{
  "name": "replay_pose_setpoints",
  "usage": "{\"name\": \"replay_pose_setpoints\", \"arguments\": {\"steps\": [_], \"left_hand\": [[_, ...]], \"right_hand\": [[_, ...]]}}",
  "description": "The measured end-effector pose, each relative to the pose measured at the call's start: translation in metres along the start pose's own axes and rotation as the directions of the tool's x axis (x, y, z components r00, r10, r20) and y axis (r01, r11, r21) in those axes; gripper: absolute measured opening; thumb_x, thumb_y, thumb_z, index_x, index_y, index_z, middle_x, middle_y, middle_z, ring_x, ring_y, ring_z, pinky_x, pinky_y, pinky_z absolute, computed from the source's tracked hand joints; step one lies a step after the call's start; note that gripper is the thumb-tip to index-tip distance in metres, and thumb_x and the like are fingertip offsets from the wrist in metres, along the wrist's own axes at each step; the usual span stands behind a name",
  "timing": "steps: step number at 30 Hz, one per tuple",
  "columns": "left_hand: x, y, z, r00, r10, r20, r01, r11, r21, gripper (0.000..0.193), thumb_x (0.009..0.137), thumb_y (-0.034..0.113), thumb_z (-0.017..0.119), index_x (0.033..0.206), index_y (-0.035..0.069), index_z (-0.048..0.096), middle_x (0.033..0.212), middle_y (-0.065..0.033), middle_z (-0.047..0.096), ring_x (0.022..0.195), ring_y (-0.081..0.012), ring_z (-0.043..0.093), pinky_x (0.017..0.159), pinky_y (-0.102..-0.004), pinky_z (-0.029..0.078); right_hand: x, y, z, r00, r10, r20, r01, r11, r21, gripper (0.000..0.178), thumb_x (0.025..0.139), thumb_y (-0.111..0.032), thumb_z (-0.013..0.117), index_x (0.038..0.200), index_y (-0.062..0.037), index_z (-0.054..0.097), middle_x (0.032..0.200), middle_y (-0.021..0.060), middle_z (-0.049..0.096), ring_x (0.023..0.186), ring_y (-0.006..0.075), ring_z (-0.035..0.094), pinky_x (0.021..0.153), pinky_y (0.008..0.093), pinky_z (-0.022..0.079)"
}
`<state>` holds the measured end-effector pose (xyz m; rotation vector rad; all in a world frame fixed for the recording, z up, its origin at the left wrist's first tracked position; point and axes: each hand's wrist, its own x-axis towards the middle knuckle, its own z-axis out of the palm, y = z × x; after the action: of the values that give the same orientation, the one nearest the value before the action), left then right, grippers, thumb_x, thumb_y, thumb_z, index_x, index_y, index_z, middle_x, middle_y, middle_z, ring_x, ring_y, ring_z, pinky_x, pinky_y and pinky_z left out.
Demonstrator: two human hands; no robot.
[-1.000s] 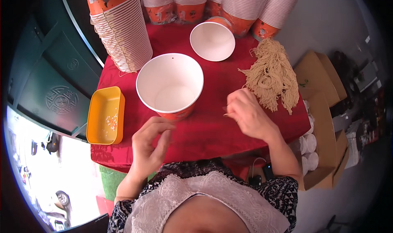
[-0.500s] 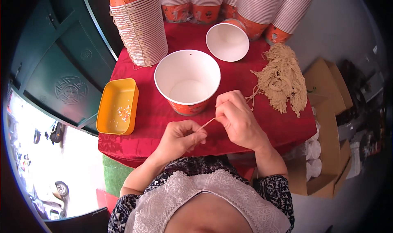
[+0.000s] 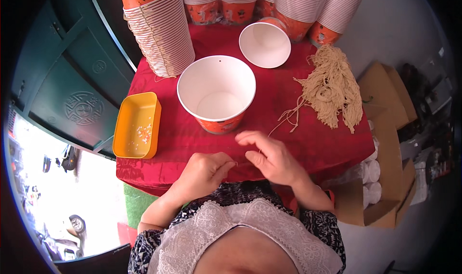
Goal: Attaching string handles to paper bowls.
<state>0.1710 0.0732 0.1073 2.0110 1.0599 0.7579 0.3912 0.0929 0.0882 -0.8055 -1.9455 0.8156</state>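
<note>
My left hand (image 3: 204,174) is closed near the table's front edge, thumb pressed to the forefinger on a beige string whose tip (image 3: 235,163) shows there. My right hand (image 3: 276,162) hovers beside it, thumb and fingers apart. Behind its fingers runs a loose strand (image 3: 279,123) leading to the heap of beige strings (image 3: 334,93); whether the right hand touches it I cannot tell. Just beyond my hands stands a white-lined orange paper bucket (image 3: 216,88), upright, with a small hole near its far rim.
A yellow tub (image 3: 121,129) with small pale and orange bits sits left. Tall nested buckets (image 3: 161,38) with strings down their side rise behind it. Another bucket (image 3: 264,44) lies tilted near wrapped stacks (image 3: 303,4). Open cardboard boxes (image 3: 390,163) flank the red-covered table (image 3: 269,98).
The right hand has let go of the string stretched between both hands; its fingers have spread. My left hand has turned and closed further. The view has shifted slightly.
</note>
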Motion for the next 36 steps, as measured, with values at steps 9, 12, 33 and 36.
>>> {"name": "replay_pose_setpoints", "arguments": {"steps": [9,12,33,36], "left_hand": [[0.004,0.009,-0.014,0.992,0.105,0.063,-0.117,0.968,0.222,0.011,0.089,0.011,0.065,0.083,0.002,0.063,0.069,-0.0187,0.062,0.065,-0.0396,0.063,0.056,-0.0466,0.049],[0.003,0.005,-0.017,0.993,0.102,0.05,-0.112,0.96,0.258,0.011,0.089,0.012,0.066,0.083,0.002,0.063,0.069,-0.0181,0.062,0.065,-0.0396,0.063,0.055,-0.0471,0.048],[0.009,0.014,-0.043,0.912,0.179,-0.368,-0.072,0.956,0.284,0.006,0.084,0.001,0.069,0.088,-0.001,0.067,0.07,-0.0155,0.061,0.063,-0.0335,0.064,0.057,-0.0384,0.051],[0.016,0.011,-0.063,0.857,0.402,-0.324,-0.112,0.758,0.643,0.028,0.081,-0.004,0.065,0.107,0.003,0.064,0.101,-0.0162,0.062,0.09,-0.0347,0.062,0.073,-0.0419,0.051]], "right_hand": [[-0.011,-0.003,0.031,0.989,0.145,-0.018,-0.141,0.977,0.163,0.006,0.094,-0.004,0.064,0.095,0.0014,0.061,0.074,0.0093,0.066,0.065,0.0115,0.063,0.056,0.0293,0.049],[-0.01,-0.005,0.03,0.986,0.169,-0.009,-0.165,0.973,0.159,0.008,0.092,-0.004,0.067,0.093,0.0009,0.061,0.07,0.0077,0.064,0.061,0.008,0.059,0.053,0.0278,0.046],[-0.015,-0.003,0.027,0.974,0.219,-0.054,-0.192,0.93,0.312,0.007,0.094,-0.005,0.067,0.09,-0.0006,0.066,0.067,-0.0043,0.059,0.061,0.0001,0.05,0.051,0.0212,0.039],[-0.013,-0.004,0.029,0.975,0.196,-0.105,-0.151,0.93,0.334,0.007,0.094,-0.005,0.067,0.089,-0.0001,0.066,0.067,-0.0045,0.058,0.061,0.0003,0.049,0.052,0.0205,0.038]]}}
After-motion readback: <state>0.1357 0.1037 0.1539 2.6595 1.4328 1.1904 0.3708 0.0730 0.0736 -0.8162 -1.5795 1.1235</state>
